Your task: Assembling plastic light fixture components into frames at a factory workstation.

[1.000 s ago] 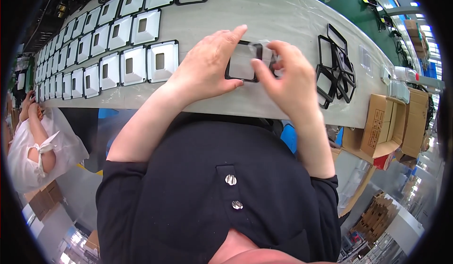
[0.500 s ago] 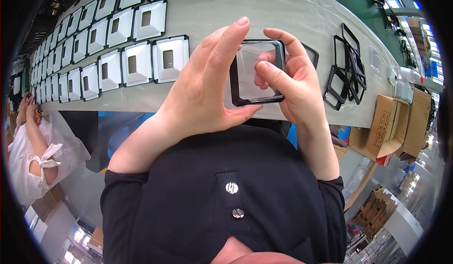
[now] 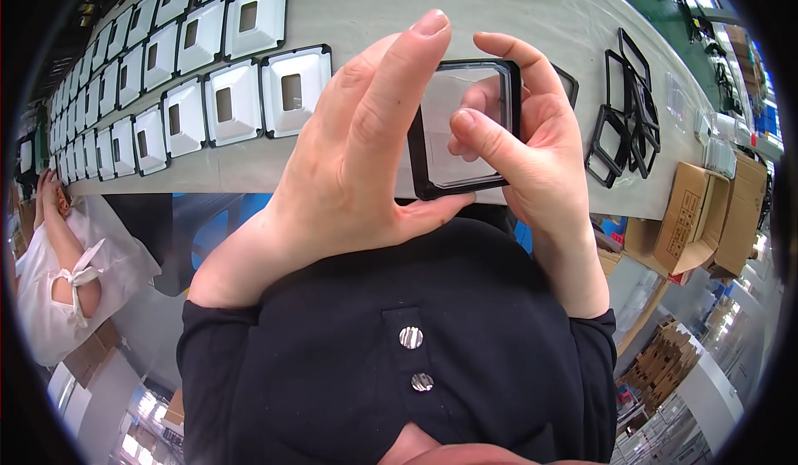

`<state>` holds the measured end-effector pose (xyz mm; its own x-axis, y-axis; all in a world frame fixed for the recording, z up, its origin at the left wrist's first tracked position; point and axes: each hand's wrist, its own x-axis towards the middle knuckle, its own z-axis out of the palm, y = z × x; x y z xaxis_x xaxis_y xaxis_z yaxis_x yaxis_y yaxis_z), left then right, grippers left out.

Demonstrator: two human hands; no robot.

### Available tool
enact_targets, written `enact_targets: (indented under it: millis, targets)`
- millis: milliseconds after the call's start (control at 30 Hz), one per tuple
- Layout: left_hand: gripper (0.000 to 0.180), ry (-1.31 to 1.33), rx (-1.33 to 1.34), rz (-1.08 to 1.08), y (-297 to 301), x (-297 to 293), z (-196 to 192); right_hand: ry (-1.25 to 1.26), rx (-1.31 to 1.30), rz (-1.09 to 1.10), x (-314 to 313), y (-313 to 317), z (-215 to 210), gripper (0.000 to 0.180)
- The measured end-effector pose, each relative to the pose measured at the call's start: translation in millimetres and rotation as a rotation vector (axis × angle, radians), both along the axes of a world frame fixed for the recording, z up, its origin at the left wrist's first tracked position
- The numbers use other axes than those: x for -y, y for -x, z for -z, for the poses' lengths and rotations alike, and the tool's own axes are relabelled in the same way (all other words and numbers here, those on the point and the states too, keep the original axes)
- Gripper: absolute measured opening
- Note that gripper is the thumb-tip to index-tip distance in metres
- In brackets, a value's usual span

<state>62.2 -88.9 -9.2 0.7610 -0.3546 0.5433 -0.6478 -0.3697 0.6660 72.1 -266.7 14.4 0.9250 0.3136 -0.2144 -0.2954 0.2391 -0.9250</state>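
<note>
A black rectangular frame (image 3: 453,188) with rounded corners is held up above the table's near edge, in front of my chest. A clear panel (image 3: 440,124) fills its opening. My left hand (image 3: 353,145) is around the frame's left side, its thumb along the bottom edge and its fingers pointing up past the top left corner. On the right side my right hand (image 3: 540,145) grips the frame. Its thumb lies across the panel's face, curled fingers show behind the thumb, and the forefinger reaches above the top right corner.
Rows of white trays with black rims (image 3: 295,91) cover the table's left part. Several loose black frames (image 3: 628,116) lie piled at the right, and another frame (image 3: 567,85) lies partly behind my right hand. An open cardboard box (image 3: 686,216) stands off the right end. A co-worker's arm (image 3: 62,224) is at far left.
Both hands and the frame have shifted slightly right, and the frame looks larger. The trays sit a little higher in the picture. The grip looks much the same.
</note>
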Motion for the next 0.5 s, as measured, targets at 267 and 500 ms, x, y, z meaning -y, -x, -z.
enact_targets:
  millis: [267, 500]
  targets:
    - [0.116, -0.013, 0.022, -0.007, 1, 1, 10, 0.112, -0.014, -0.039, 1, -4, 4, 0.059]
    - [0.109, -0.134, -0.052, -0.163, -5, 6, 40, 0.953, 0.751, 0.101, 6, -6, 35, 0.06]
